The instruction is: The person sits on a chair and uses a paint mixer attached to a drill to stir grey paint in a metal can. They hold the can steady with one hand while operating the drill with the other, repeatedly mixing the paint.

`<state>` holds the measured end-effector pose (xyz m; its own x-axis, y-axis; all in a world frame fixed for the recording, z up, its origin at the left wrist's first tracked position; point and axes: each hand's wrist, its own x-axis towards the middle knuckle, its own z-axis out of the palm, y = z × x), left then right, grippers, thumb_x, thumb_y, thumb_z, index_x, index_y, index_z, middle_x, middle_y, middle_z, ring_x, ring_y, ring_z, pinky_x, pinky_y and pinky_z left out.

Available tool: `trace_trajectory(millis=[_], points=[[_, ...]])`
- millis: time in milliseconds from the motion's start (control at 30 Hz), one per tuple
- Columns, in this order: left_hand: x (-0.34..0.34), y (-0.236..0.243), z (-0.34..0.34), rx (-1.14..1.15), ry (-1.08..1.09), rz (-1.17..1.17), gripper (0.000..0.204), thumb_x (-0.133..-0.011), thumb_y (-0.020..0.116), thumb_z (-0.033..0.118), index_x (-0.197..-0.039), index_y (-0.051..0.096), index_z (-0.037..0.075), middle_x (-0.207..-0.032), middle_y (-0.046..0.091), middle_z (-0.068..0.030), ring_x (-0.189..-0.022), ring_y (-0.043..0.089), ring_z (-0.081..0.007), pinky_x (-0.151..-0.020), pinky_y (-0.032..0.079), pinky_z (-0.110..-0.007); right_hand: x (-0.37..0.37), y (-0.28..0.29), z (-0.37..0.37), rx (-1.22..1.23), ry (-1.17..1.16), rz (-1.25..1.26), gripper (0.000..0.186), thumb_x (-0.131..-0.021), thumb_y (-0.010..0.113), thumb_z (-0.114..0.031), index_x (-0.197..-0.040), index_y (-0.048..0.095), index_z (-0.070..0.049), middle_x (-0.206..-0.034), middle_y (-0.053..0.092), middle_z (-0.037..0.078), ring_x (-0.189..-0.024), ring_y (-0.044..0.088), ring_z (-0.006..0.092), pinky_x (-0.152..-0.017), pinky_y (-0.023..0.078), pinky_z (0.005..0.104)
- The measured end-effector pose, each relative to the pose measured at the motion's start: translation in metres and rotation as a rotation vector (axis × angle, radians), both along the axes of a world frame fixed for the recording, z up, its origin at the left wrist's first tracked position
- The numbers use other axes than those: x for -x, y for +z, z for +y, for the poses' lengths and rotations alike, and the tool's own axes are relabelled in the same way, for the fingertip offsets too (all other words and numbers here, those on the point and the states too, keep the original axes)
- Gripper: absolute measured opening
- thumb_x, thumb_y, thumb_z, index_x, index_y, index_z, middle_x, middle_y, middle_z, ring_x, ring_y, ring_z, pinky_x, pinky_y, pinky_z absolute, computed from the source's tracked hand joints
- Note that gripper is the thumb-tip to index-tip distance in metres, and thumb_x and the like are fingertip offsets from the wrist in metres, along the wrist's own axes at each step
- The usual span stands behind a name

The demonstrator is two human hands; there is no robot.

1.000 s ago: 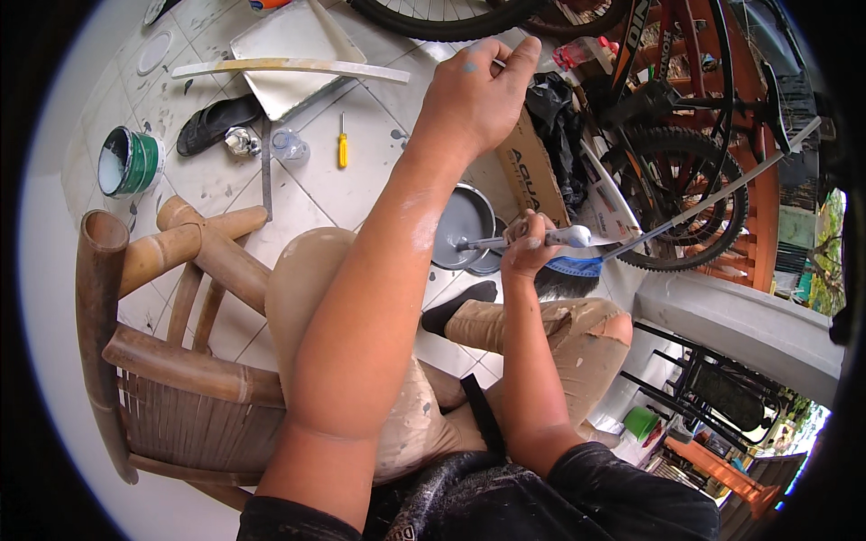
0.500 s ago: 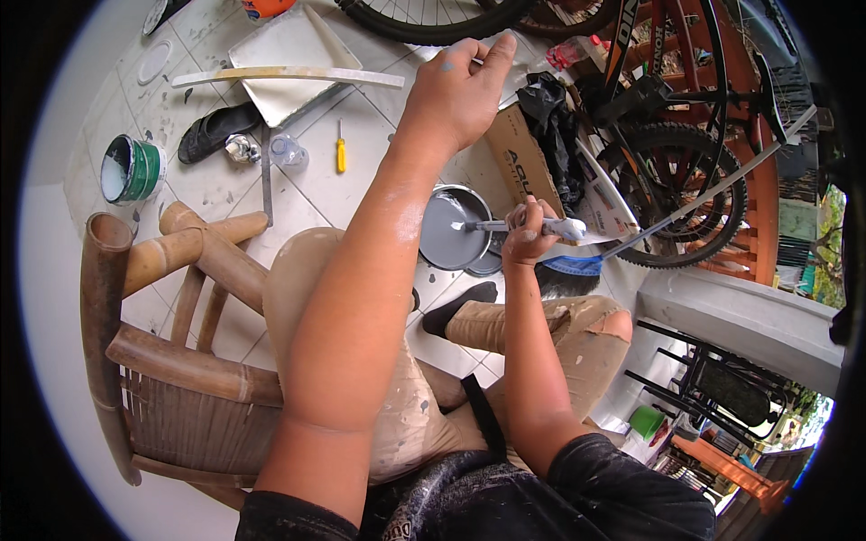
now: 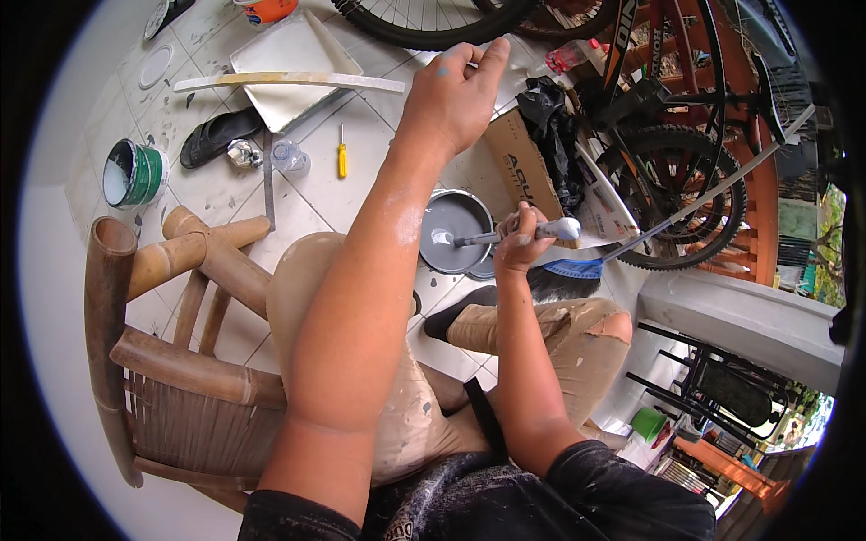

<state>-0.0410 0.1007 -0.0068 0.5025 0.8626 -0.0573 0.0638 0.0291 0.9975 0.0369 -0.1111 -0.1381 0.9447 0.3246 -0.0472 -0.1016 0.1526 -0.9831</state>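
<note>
My right hand (image 3: pixel 521 239) is wrapped round a grey, paint-smeared stick (image 3: pixel 487 239) with a thick whitish end. Its far tip dips into grey paint (image 3: pixel 446 221) in a round bucket (image 3: pixel 490 213) on the floor in front of me. My left hand (image 3: pixel 456 95) is raised high, beyond the bucket, back of the hand up. Its fingers are curled with the thumb along them; whether anything is in them is hidden. Pale paint marks show on the left forearm and knuckles.
A cardboard box (image 3: pixel 512 167) with a black plastic bag (image 3: pixel 555 135) and a blue broom (image 3: pixel 573 268) lie right of the bucket. Bicycles stand behind. Leftward are a yellow screwdriver (image 3: pixel 342 155), sandal (image 3: pixel 216 135), green paint can (image 3: pixel 149 176), white tray (image 3: pixel 280 104) and bamboo chair (image 3: pixel 198 370).
The stick's tip has moved left and nearer to me in the paint, and my right hand has shifted slightly left. My left hand stays raised in nearly the same place.
</note>
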Motion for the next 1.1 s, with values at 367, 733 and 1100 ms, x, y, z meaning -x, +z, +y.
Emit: trace_trajectory(millis=[367,733,1100], points=[[0.009,0.000,0.006,0.010,0.018,0.040,0.064,-0.106,0.055,0.066,-0.101,0.073,0.004,-0.089,0.073,-0.0059,-0.084,0.072,-0.0157,-0.080,0.055,-0.033,-0.015,-0.005,-0.006,0.015,0.004,-0.027,0.038,-0.096,0.064,-0.011,-0.065,0.041,-0.012,-0.054,0.040,0.000,-0.043,0.033,0.0120,-0.043,0.030,0.0311],[0.004,0.000,-0.001,-0.071,-0.027,0.056,0.063,-0.104,0.057,0.064,-0.100,0.074,0.003,-0.088,0.078,-0.0148,-0.088,0.076,-0.0335,-0.084,0.058,-0.041,-0.011,-0.016,0.058,-0.106,0.087,-0.063,0.043,-0.096,0.068,-0.010,-0.063,0.040,-0.012,-0.053,0.041,0.000,-0.041,0.034,0.0108,-0.041,0.030,0.0307],[-0.004,0.003,-0.004,-0.025,-0.040,0.019,0.068,-0.105,0.055,0.068,-0.100,0.072,0.003,-0.086,0.073,-0.0059,-0.083,0.072,-0.0166,-0.080,0.055,-0.035,-0.004,-0.005,-0.001,0.074,-0.056,-0.027,0.037,-0.092,0.069,-0.013,-0.063,0.046,-0.010,-0.054,0.044,0.001,-0.041,0.038,0.0120,-0.040,0.029,0.0307]])
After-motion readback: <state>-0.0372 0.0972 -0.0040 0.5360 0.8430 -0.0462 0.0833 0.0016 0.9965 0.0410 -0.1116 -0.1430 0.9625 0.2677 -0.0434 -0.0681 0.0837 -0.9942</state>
